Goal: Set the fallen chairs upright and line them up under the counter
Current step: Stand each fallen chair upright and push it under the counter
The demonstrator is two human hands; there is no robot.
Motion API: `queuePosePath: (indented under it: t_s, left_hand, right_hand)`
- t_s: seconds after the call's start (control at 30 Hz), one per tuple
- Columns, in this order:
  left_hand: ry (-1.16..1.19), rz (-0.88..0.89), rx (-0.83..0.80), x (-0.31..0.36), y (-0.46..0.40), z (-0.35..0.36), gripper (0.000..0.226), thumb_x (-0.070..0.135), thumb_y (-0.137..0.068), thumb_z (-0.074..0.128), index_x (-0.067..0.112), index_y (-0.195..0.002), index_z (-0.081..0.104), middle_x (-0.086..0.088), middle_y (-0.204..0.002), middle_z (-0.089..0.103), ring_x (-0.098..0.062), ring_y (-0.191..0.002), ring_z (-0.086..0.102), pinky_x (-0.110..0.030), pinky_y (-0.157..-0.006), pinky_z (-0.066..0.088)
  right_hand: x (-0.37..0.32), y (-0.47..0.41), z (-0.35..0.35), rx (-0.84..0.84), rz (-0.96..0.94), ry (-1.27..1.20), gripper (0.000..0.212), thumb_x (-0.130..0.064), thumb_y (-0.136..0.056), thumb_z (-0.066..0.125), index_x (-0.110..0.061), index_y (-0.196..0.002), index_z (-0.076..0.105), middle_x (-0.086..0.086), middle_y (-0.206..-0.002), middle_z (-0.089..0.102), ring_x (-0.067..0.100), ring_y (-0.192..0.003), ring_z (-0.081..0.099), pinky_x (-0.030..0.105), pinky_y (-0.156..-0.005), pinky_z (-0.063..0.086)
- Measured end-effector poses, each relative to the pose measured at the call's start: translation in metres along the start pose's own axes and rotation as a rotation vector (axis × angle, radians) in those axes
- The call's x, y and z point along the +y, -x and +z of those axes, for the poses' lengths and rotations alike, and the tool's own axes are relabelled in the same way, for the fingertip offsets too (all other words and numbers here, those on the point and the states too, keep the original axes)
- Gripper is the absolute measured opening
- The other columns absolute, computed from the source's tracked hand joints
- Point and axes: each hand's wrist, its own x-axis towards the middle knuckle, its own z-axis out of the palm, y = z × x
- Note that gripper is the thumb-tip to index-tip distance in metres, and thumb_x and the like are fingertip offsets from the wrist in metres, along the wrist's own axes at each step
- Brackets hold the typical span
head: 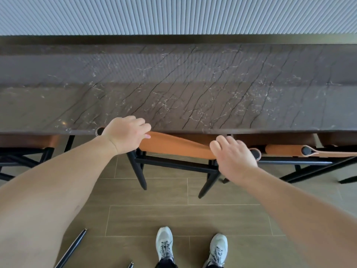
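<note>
I see both hands on an upright chair's orange backrest (173, 145) at the marble counter (173, 89). The left hand (126, 135) grips one end; the right hand (234, 154) curls over the other.

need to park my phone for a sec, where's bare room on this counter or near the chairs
The dark veined marble counter shows bare from the ribbed wall to its near edge. Crowded below that edge: the left hand and right hand grip the orange leather chair back, with neighbouring chairs close on both sides.
</note>
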Motion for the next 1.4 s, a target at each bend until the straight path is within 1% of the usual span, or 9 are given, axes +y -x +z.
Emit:
queuePosePath:
  t_s: [0.07,0.2,0.37,0.47,0.7,0.97,1.17,1.33,1.4]
  left_hand:
    - [0.003,-0.013,-0.019,-0.004,0.013,0.007,0.019,0.023,-0.083,0.077,0.012,-0.079,0.062,-0.001,-0.066,0.051,-0.023,-0.054,0.05,-0.024,-0.042,0.025]
    - [0.032,-0.028,-0.025,-0.006,0.022,0.013,0.02,0.024,-0.084,0.076,0.009,-0.08,0.064,-0.003,-0.066,0.052,-0.025,-0.052,0.05,-0.026,-0.039,0.034]
    - [0.06,-0.053,-0.006,-0.005,0.022,0.014,0.023,0.022,-0.083,0.077,0.006,-0.076,0.061,-0.004,-0.063,0.049,-0.027,-0.051,0.048,-0.028,-0.039,0.035]
    - [0.067,-0.073,0.01,-0.004,0.02,0.017,0.022,0.022,-0.086,0.074,0.007,-0.077,0.06,-0.004,-0.063,0.049,-0.027,-0.052,0.048,-0.03,-0.039,0.039]
    - [0.111,-0.087,0.023,0.032,0.006,0.025,0.023,0.025,-0.092,0.065,0.01,-0.075,0.057,-0.002,-0.062,0.05,-0.027,-0.053,0.048,-0.03,-0.039,0.04]
    - [0.098,-0.102,-0.008,0.059,-0.014,0.029,0.02,0.026,-0.091,0.066,0.014,-0.076,0.058,0.0,-0.062,0.052,-0.025,-0.051,0.049,-0.024,-0.041,0.028]
    - [0.089,-0.101,-0.016,0.055,-0.021,0.023,0.025,0.02,-0.086,0.072,0.012,-0.07,0.055,0.002,-0.058,0.044,-0.021,-0.047,0.04,-0.019,-0.043,0.018]
    - [0.08,-0.042,0.01,0.046,-0.022,0.022,0.027,0.014,-0.083,0.076,0.008,-0.068,0.054,-0.001,-0.058,0.039,-0.021,-0.047,0.033,-0.024,-0.037,0.029]
    - [0.075,-0.045,0.002,0.043,-0.017,0.024,0.026,0.013,-0.081,0.078,0.007,-0.068,0.055,-0.002,-0.058,0.042,-0.023,-0.046,0.037,-0.025,-0.037,0.031]
  right_hand:
    - [-0.014,-0.001,0.004,0.016,-0.019,0.009,0.026,-0.002,-0.072,0.054,-0.01,-0.097,0.054,0.008,-0.091,0.054,0.03,-0.078,0.053,0.037,-0.059,0.039]
    - [-0.022,-0.003,0.012,0.04,-0.016,0.014,0.026,-0.004,-0.076,0.051,-0.011,-0.101,0.053,0.007,-0.094,0.053,0.028,-0.081,0.052,0.035,-0.061,0.039]
    - [-0.018,-0.007,0.012,0.165,-0.07,0.02,0.021,0.002,-0.067,0.05,-0.007,-0.086,0.054,0.01,-0.078,0.052,0.03,-0.065,0.048,0.035,-0.052,0.031]
    - [-0.013,-0.009,0.015,0.192,-0.092,0.025,0.02,0.002,-0.067,0.047,-0.007,-0.084,0.053,0.01,-0.077,0.051,0.031,-0.064,0.048,0.036,-0.052,0.034]
    - [0.031,-0.011,0.02,0.153,-0.075,0.052,0.024,0.002,-0.067,0.057,-0.008,-0.089,0.056,0.011,-0.084,0.056,0.033,-0.073,0.053,0.04,-0.062,0.042]
    - [0.066,-0.01,0.028,0.08,-0.05,0.056,0.033,0.004,-0.066,0.066,-0.007,-0.094,0.055,0.012,-0.091,0.056,0.032,-0.077,0.052,0.04,-0.063,0.044]
    - [0.07,-0.012,0.029,0.069,-0.032,0.019,0.032,0.003,-0.071,0.064,-0.009,-0.099,0.053,0.011,-0.097,0.055,0.031,-0.082,0.051,0.041,-0.063,0.047]
    - [0.064,-0.013,0.032,0.07,-0.03,-0.009,0.031,0.003,-0.074,0.059,-0.009,-0.102,0.053,0.012,-0.099,0.054,0.031,-0.084,0.051,0.041,-0.065,0.047]
    - [0.056,-0.014,0.035,0.086,-0.046,-0.019,0.029,0.003,-0.072,0.055,-0.008,-0.099,0.054,0.013,-0.096,0.054,0.032,-0.082,0.051,0.041,-0.063,0.045]
